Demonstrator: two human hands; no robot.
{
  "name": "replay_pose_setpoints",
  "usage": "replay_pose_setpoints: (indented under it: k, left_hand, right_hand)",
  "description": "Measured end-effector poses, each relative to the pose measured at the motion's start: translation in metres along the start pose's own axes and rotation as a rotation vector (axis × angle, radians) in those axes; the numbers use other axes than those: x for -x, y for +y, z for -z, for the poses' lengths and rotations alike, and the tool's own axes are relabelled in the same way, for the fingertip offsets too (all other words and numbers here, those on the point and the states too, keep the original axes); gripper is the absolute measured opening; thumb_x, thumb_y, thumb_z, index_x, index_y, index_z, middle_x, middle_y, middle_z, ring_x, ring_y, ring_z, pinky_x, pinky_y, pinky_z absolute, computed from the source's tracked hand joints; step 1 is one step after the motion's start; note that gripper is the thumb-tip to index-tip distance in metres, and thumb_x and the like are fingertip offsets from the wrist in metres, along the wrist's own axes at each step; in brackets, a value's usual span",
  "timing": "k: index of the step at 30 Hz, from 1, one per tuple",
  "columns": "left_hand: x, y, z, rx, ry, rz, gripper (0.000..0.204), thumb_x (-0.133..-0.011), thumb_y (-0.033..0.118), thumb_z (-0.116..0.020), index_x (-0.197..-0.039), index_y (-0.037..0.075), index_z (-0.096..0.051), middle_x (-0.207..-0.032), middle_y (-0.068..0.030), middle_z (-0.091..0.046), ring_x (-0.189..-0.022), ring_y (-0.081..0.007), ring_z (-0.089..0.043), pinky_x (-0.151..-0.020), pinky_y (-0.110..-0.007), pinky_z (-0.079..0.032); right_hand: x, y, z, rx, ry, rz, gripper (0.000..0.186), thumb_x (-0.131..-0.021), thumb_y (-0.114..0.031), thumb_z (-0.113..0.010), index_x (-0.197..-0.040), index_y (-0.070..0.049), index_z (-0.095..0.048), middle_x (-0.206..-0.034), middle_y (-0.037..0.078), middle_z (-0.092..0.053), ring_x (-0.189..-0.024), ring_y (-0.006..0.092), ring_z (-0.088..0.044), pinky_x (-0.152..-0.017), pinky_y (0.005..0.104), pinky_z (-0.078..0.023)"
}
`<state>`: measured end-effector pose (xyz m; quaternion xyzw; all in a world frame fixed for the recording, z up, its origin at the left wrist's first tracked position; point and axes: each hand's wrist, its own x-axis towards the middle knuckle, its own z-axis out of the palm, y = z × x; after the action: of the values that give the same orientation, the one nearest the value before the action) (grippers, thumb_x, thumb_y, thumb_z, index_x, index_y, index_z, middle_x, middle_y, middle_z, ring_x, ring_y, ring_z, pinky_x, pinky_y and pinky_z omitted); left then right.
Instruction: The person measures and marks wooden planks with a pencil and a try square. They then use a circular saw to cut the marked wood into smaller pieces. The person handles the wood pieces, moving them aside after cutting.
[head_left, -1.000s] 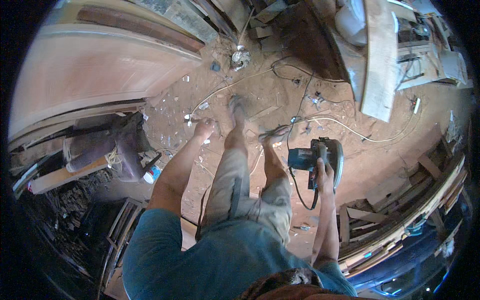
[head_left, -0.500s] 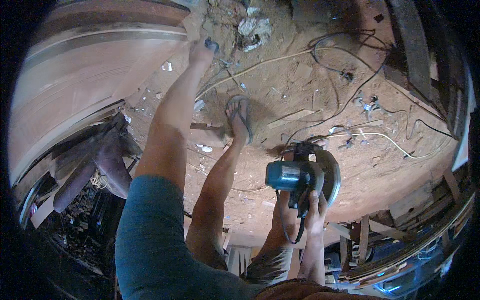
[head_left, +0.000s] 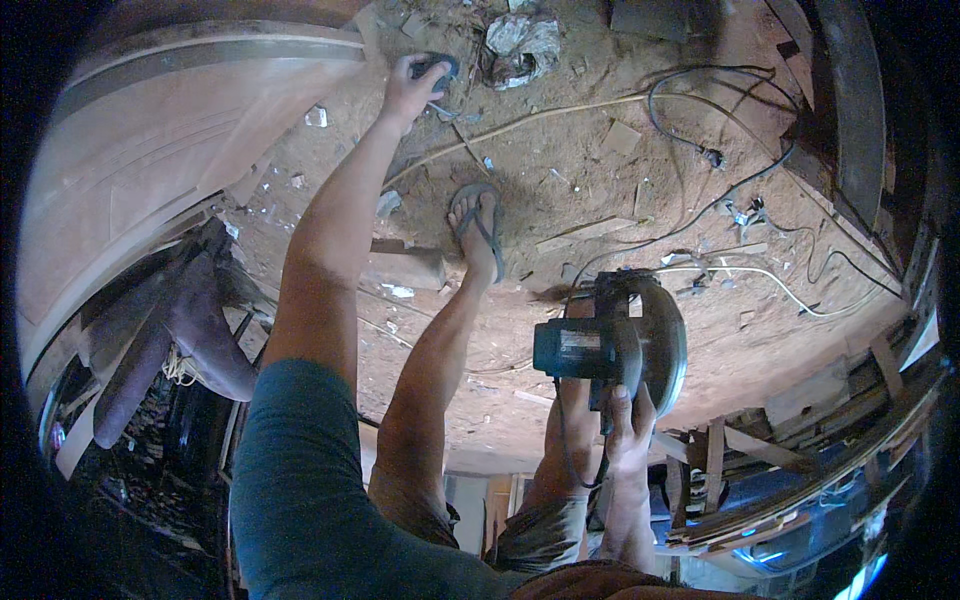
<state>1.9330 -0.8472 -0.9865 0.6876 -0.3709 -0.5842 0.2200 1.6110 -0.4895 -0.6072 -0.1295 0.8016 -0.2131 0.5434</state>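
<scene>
My left hand reaches down to the dirt floor, its fingers wrapped round a small dark blue-grey object beside a crumpled pale bundle. My right hand grips a teal and black circular saw with a silver blade guard, held low at the right, its black cord hanging below it. My sandalled foot stands on the floor between my hands.
A large pale wooden panel lines the left. A purple padded item lies at lower left. Loose cables, scraps and an offcut litter the floor. Stacked planks fill the lower right; dark boards stand upper right.
I have bent down. My left hand has moved up the picture to the floor and now grasps the small dark object. The saw has moved slightly down and left, still in my right hand.
</scene>
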Motion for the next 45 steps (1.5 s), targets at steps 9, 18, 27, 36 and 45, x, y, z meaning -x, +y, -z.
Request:
replay_pose_setpoints:
  k: [9,18,27,36,45]
  left_hand:
    - [-0.018,-0.008,-0.005,-0.434,-0.060,-0.239,0.066,-0.088,0.033,-0.078,-0.141,0.006,-0.048,-0.137,-0.0159,-0.056,-0.122,-0.0304,-0.061,-0.100,-0.043,-0.052]
    - [0.033,-0.070,0.012,-0.231,0.642,-0.245,0.047,-0.093,0.029,-0.070,-0.130,0.004,-0.057,-0.133,-0.0223,-0.057,-0.129,-0.0336,-0.052,-0.103,-0.043,-0.046]
    - [0.098,-0.063,-0.028,-0.658,0.322,-0.614,0.034,-0.097,0.028,-0.071,-0.118,0.003,-0.063,-0.116,-0.0190,-0.068,-0.107,-0.0362,-0.065,-0.092,-0.043,-0.052]
    - [0.075,-0.071,-0.027,-0.553,0.273,-0.581,0.020,-0.101,0.021,-0.063,-0.111,0.004,-0.066,-0.098,-0.0202,-0.073,-0.092,-0.0374,-0.072,-0.082,-0.044,-0.055]
    - [0.068,-0.097,-0.015,-0.333,0.202,-0.397,0.025,-0.102,0.022,-0.064,-0.115,0.001,-0.066,-0.105,-0.0167,-0.074,-0.099,-0.0253,-0.072,-0.088,-0.037,-0.055]
  right_hand:
    - [-0.021,0.018,0.021,-0.057,-0.066,-0.148,0.044,-0.105,-0.036,-0.057,-0.120,0.005,-0.058,-0.098,0.008,-0.065,-0.087,0.0160,-0.055,-0.076,0.0314,-0.048]
    - [-0.035,0.024,0.019,-0.077,-0.158,-0.259,0.045,-0.105,-0.039,-0.057,-0.123,0.002,-0.057,-0.095,0.004,-0.062,-0.081,0.0109,-0.051,-0.067,0.0273,-0.044]
    - [-0.048,0.016,0.002,-0.018,-0.119,-0.098,0.033,-0.108,-0.036,-0.050,-0.098,-0.006,-0.060,-0.070,-0.003,-0.051,-0.057,0.0056,-0.039,-0.051,0.0249,-0.028]
    - [-0.059,0.021,0.003,0.065,-0.020,-0.041,0.037,-0.107,-0.041,-0.050,-0.098,-0.006,-0.060,-0.072,-0.001,-0.053,-0.059,0.0073,-0.040,-0.053,0.0267,-0.030]
    - [-0.069,0.026,0.004,0.098,-0.047,0.011,0.045,-0.107,-0.046,-0.046,-0.099,-0.004,-0.062,-0.077,0.002,-0.057,-0.064,0.0104,-0.045,-0.057,0.0279,-0.035]
